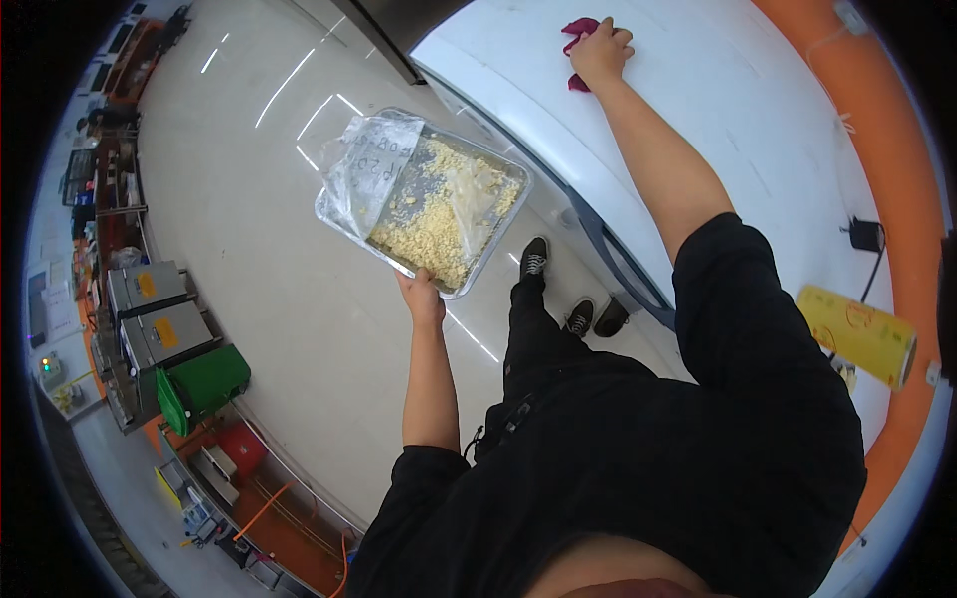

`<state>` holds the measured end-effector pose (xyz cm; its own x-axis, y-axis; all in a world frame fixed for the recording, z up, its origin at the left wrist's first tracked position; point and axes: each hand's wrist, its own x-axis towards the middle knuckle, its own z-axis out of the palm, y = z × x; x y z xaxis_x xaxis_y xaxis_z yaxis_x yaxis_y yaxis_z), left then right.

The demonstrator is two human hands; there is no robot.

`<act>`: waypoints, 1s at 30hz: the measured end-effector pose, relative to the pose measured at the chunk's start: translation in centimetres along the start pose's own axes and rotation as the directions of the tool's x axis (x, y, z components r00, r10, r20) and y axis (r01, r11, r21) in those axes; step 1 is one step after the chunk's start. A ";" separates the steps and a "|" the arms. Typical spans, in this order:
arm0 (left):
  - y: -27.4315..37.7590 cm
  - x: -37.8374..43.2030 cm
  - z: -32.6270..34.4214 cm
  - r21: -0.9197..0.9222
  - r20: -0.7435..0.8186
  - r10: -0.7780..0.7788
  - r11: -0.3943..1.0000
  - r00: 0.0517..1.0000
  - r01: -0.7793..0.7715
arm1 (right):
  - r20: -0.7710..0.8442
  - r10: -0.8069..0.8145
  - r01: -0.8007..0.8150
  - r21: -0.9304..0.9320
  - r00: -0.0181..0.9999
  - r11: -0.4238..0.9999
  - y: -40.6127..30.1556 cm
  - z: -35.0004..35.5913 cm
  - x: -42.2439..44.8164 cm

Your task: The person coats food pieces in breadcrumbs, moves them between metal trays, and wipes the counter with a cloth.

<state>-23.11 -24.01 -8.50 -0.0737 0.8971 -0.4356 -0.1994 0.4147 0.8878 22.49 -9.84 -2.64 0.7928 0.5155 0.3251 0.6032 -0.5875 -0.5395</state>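
My left hand (423, 297) grips the near edge of a shallow metal tray (416, 184), held out over the floor. Pale yellow crumbled food (430, 238) is scattered across the tray. A clear plastic sheet (374, 168) bearing handwriting covers one end of it, and another crumpled piece of film (472, 205) lies on the crumbs. Farther off to the right, my right hand (604, 54) presses a dark red cloth (580, 28) against the white lid of a chest freezer (695, 97). Part of the cloth is hidden under the fingers.
A yellow roll (856, 336) and a black power adapter (866, 235) with a cord are at the freezer's right side. The freezer's dark handle (620, 258) faces my legs. Across the tiled floor (247, 187) stand a green bin (203, 385) and grey metal boxes (164, 333).
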 end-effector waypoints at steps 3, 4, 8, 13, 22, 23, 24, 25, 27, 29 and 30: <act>0.5 0.2 -0.1 0.007 0.033 0.029 1.000 0.999 -0.030 | 0.050 -0.124 0.125 -0.017 0.991 0.992 -0.9 3.3 0.7; 0.5 0.1 -0.4 0.030 0.034 0.031 0.999 0.999 -0.032 | 0.163 -0.225 0.229 -0.004 0.961 0.973 -2.2 3.1 0.1; 0.4 -1.4 -2.4 0.084 0.084 0.024 0.996 0.996 -0.031 | 0.292 -0.649 0.553 0.351 0.702 0.756 -7.1 1.5 -8.8; 1.1 -0.1 -3.9 0.129 0.186 0.001 0.991 0.982 -0.025 | 0.438 -0.647 0.335 0.598 0.624 0.728 -8.3 -3.3 -20.7; 2.4 -1.3 -3.0 0.184 0.172 -0.159 0.975 0.972 0.127 | 0.255 -0.123 -0.121 0.762 0.959 0.636 7.0 -24.9 -15.4; 2.5 -1.2 -3.4 0.184 0.184 -0.158 0.975 0.970 0.124 | 0.253 0.010 -0.188 0.688 0.967 0.701 9.2 -27.0 -13.0; 2.1 -0.9 -4.2 0.194 0.229 -0.187 0.971 0.955 0.144 | 0.186 0.024 -0.128 0.574 0.982 0.809 11.4 -28.2 -10.5; 2.0 -0.3 -4.0 0.206 0.284 -0.216 0.965 0.934 0.160 | 0.002 -0.109 0.106 0.209 0.994 0.972 14.0 -28.7 -7.3; 2.0 -0.7 -4.2 0.143 0.335 -0.248 0.967 0.909 0.211 | -0.037 -0.198 0.198 -0.016 0.979 0.980 16.0 -27.9 -2.3; 1.8 0.0 -5.0 0.180 0.401 -0.315 0.948 0.860 0.264 | -0.054 -0.147 0.140 -0.112 0.988 0.984 16.9 -25.1 2.4; 2.6 -0.3 -4.3 0.156 0.384 -0.295 0.955 0.875 0.253 | -0.042 -0.102 0.095 -0.152 0.994 0.984 16.0 -23.8 3.8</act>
<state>-27.82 -23.89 -6.71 0.3697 0.7213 -0.5857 -0.0569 0.6468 0.7606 37.25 -32.13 8.41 0.7300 0.5462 0.4108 0.6818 -0.6240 -0.3817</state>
